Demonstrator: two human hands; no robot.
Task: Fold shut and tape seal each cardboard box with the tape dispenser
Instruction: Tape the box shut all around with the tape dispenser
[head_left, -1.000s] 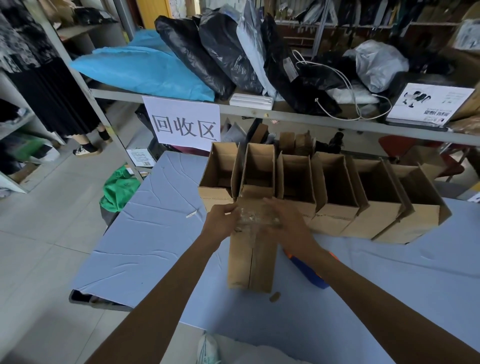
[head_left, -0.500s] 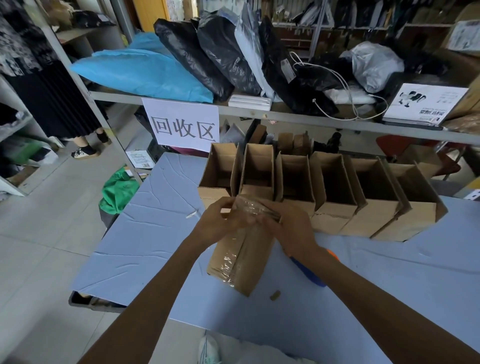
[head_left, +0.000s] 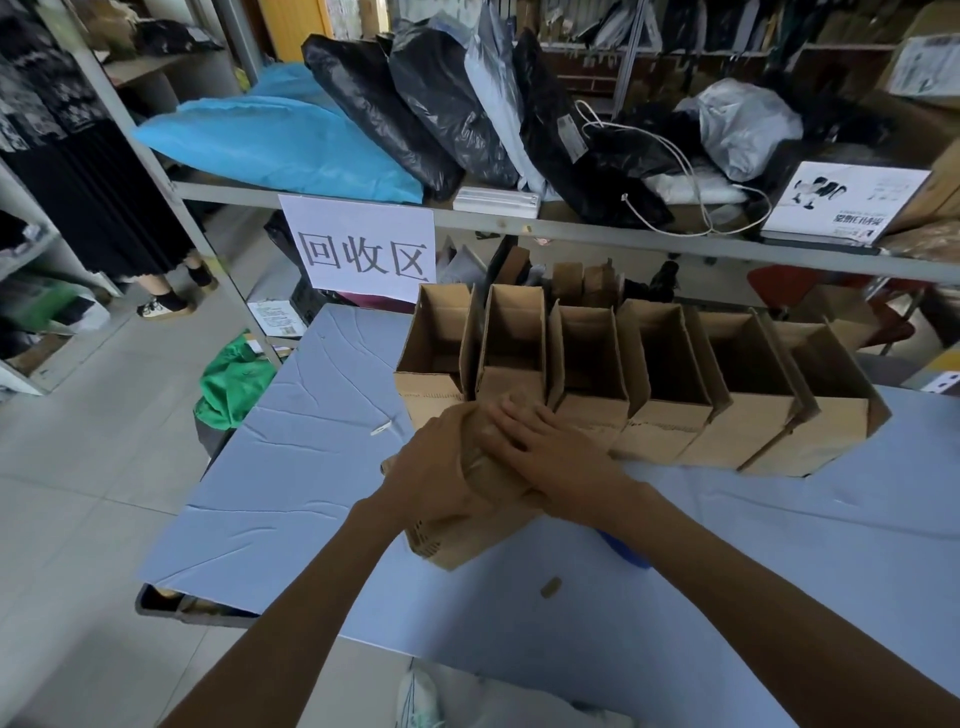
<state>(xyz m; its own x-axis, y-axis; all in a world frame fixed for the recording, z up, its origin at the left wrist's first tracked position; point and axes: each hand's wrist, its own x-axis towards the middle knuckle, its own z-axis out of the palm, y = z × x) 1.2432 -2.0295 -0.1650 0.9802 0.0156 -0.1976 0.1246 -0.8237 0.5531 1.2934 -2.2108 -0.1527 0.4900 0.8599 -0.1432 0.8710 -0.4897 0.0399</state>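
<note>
Hands: the left hand (head_left: 434, 467) is curled round the left side of the small brown cardboard box (head_left: 467, 545) and grips it. The right hand (head_left: 550, 447) lies flat on top, fingers straight and spread, pressing down.
What changed: a second ago the box lay straight, its long side pointing at the person, with both hands at its far end. Now it is turned slantways and tipped, and the hands cover most of it.
What that means: it looks like the clear shiny tape (head_left: 479, 460) is being rubbed down flat, so this box is nearly sealed.
Where the box is: middle of the frame, on the blue counter (head_left: 311, 467), right under both hands. Only its lower corner pokes out toward the bottom.
Tape dispenser: a bit of the blue tape dispenser (head_left: 626, 552) peeks out from under the right arm, just beside the box. No hand holds it.
Still to do: the row of open brown cardboard boxes (head_left: 670, 415) stands just behind, toward the upper right, none folded shut yet.
</note>
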